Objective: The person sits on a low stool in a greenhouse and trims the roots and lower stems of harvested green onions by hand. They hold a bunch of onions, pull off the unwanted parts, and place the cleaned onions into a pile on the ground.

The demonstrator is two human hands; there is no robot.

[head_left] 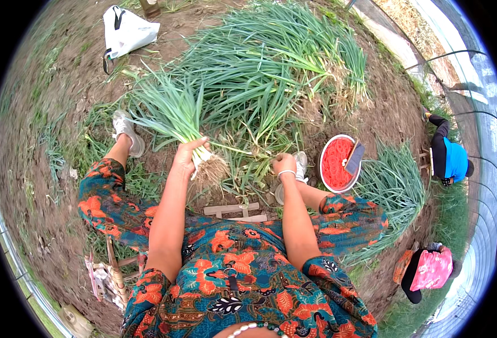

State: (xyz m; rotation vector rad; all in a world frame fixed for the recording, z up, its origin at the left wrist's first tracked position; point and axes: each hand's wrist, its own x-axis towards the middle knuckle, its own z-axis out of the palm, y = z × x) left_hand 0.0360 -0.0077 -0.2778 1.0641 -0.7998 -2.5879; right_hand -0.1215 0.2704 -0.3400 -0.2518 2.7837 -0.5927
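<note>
From the head view, the person sits low on bare soil, legs spread, in a patterned teal and orange garment. The left hand [187, 158] is closed around a bunch of green onions [172, 112], gripping it just above the roots; the leaves fan up and to the left, and the root clump [212, 172], caked with soil, hangs just below the fist. The right hand [285, 164], a white bracelet on its wrist, reaches down into loose stalks on the ground; its fingers curl into the greens, but whether they have closed on any stalk cannot be told.

Ahead of both hands lies a large heap of green onions [271, 62], leaves pointing right and up, roots toward the person. A small wooden stool piece [234, 211] lies on the soil between the knees. To the right of the right hand stands a round red bowl [337, 163] filled with red bands, a dark flat object resting across its rim. A second pile of onions [392, 188] lies beyond it. A white bag [125, 31] rests at the upper left. Two other people crouch at the right edge, one in a blue top [455, 160], one in a pink head cover [431, 269].
</note>
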